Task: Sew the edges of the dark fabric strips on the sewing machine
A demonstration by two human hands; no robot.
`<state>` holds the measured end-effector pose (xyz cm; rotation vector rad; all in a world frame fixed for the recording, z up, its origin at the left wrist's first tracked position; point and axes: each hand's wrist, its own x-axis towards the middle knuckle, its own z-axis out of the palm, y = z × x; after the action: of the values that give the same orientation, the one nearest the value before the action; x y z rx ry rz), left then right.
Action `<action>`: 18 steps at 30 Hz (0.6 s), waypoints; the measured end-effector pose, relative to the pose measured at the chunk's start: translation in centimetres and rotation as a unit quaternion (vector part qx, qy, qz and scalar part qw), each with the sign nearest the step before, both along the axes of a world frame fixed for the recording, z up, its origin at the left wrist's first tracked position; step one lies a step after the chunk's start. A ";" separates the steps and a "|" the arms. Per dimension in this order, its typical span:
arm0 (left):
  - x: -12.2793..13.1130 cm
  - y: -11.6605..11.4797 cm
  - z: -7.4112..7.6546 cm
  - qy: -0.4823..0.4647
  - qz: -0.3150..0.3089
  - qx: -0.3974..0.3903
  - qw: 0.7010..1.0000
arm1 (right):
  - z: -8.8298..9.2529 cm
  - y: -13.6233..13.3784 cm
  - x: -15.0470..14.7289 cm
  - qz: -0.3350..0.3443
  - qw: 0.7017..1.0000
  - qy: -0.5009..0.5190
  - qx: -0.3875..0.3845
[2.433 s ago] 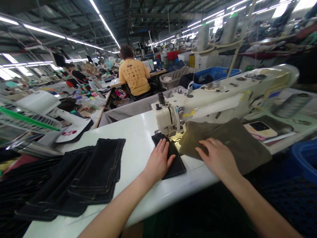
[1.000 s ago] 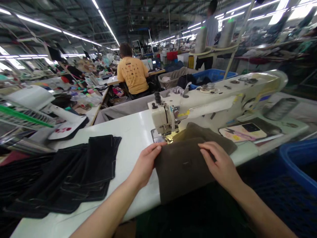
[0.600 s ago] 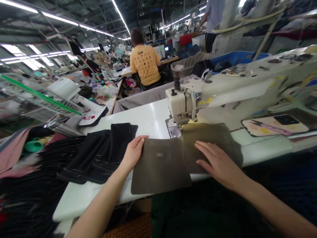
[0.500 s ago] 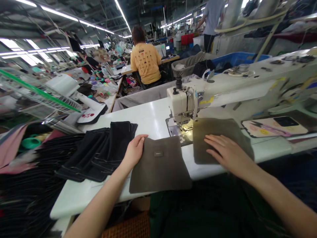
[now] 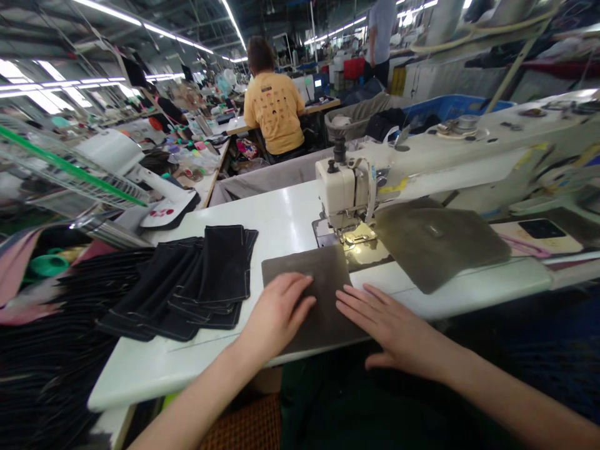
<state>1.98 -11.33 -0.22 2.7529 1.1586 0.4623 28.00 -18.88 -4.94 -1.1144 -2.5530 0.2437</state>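
Here, the left hand (image 5: 276, 309), fingers together, lies flat on an olive fabric panel (image 5: 304, 294) near the front edge of the sewing table (image 5: 140, 369). The right hand (image 5: 389, 328), fingers spread apart, rests on the panel's right edge, unclamped, just before the sewing machine (image 5: 342, 187).

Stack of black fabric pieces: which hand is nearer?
Left. The left hand rests on the brown fabric panel, right beside the black fabric stack. The right hand is farther away, at the panel's opposite edge.
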 end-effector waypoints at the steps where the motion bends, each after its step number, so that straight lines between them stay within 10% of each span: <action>1: -0.1 -1.2 0.1 0.040 -0.041 -0.034 0.998 | -0.3 -0.3 0.0 0.000 1.000 -0.004 0.005; 9: -3.3 -4.1 -0.7 0.102 -0.180 -0.101 0.973 | 1.7 0.4 3.6 -0.038 0.980 0.167 -0.106; 18: -0.3 2.4 -0.5 -0.153 0.212 -0.226 0.938 | 0.4 4.8 0.7 -0.358 0.802 0.401 -0.261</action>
<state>1.73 -8.90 -0.75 1.9640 1.5429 0.5575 28.73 -14.11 -4.57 -1.6170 -1.2228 0.9972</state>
